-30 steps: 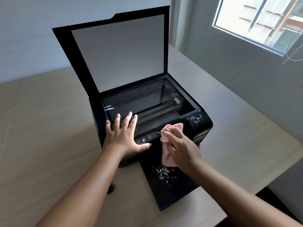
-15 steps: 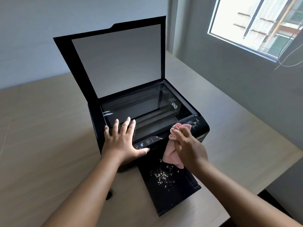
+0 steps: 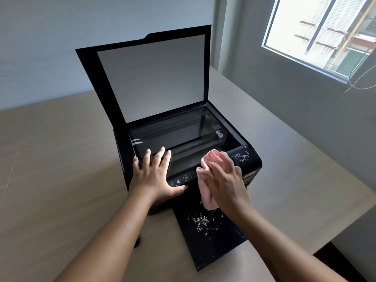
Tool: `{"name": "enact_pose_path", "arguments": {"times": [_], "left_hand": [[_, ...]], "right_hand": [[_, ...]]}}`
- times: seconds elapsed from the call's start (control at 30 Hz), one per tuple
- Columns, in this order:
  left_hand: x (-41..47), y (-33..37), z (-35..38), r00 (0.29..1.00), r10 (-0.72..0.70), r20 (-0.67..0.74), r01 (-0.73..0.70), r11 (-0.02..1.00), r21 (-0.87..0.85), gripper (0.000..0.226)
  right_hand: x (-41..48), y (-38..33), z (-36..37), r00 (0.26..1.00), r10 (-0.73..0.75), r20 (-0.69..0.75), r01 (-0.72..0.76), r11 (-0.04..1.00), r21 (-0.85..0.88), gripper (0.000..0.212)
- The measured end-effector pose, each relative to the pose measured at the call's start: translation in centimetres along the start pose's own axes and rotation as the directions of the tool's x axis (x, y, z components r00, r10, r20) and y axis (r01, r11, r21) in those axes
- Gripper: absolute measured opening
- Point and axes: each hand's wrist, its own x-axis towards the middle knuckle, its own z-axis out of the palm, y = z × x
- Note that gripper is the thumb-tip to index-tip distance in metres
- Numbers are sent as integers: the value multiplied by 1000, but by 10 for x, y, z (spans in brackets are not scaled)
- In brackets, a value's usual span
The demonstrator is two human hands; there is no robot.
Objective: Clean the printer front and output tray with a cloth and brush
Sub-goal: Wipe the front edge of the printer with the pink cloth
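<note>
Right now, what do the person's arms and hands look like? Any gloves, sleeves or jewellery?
Both are bare. The left hand and right hand wear no gloves, and no rings, watch or bracelets show. Both forearms are uncovered as far as the bottom edge of the picture, with no sleeve in view. Fingernails look short and unpainted.
</note>
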Motion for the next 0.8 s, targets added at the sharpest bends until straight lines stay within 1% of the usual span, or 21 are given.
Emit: {"name": "enact_pose_path", "arguments": {"times": [0.07, 0.1, 0.17, 0.2, 0.27, 0.3, 0.37, 0.4, 0.43, 0.47, 0.53, 0.57, 0.63, 0.67, 0.73, 0.77, 0.8], "left_hand": [[0, 0, 0, 1000, 2, 2, -2, 1000, 3, 123], [0, 0, 0, 1000, 3, 4, -3, 1000, 3, 123], [0, 0, 0, 1000, 3, 4, -3, 1000, 0, 123], [-1, 0, 0, 1000, 3, 4, -3, 1000, 1, 123], [-1, 0, 0, 1000, 3, 7, -3, 1000, 3, 123], [-1, 0, 0, 1000, 3, 8, -3, 1000, 2, 123], [0, -1, 0, 1000, 2, 7, -2, 1000, 0, 123], [0, -1, 0, 1000, 3, 7, -3, 1000, -1, 123], [-1, -1, 0, 1000, 4, 7, -4, 1000, -3, 123], [-1, 0, 1, 1000, 5, 2, -5, 1000, -5, 123], [-1, 0, 1, 1000, 1, -3, -1, 1000, -8, 123], [-1, 0, 0, 1000, 0, 3, 0, 1000, -4, 123], [0, -1, 1, 1000, -5, 21, 4, 1000, 12, 124], [0, -1, 1, 1000, -10, 27, 9, 1000, 17, 125], [0, 0, 0, 1000, -17, 25, 17, 1000, 11, 128], [0, 0, 1, 1000, -20, 23, 20, 1000, 5, 129], [0, 0, 1, 999, -22, 25, 22, 1000, 5, 130]], "right_hand": [[-1, -1, 9, 998, 61, -23, -62, 997, -36, 52], [-2, -4, 13, 997, 60, -58, -62, 998, -27, 48], [-3, -10, 18, 994, 3, -113, -2, 1000, 7, 35], [-4, -11, 19, 993, -48, -109, 50, 999, 21, 33], [-5, -7, 15, 992, -112, -48, 114, 993, 29, 40], [-3, -1, 12, 996, -90, -27, 90, 996, 20, 43], [4, 6, 7, 999, 13, -50, -12, 1000, 25, 46], [6, 4, 5, 998, 24, -55, -22, 999, 36, 44], [7, 0, 5, 999, -17, -34, 18, 999, 47, 40], [7, -4, 3, 996, -89, 11, 88, 994, 68, 36], [8, -10, -10, 970, -221, 102, 209, 971, 112, 27], [11, -6, -18, 966, -239, 100, 229, 968, 106, 24], [22, 12, -35, 978, -207, 37, 205, 978, 48, 22], [27, 23, -41, 979, -200, 38, 200, 980, -3, 22], [30, 47, -47, 967, -217, 135, 234, 964, -129, 21], [30, 56, -47, 964, -214, 156, 238, 959, -155, 20], [29, 64, -48, 971, -196, 135, 216, 965, -149, 21]]}}
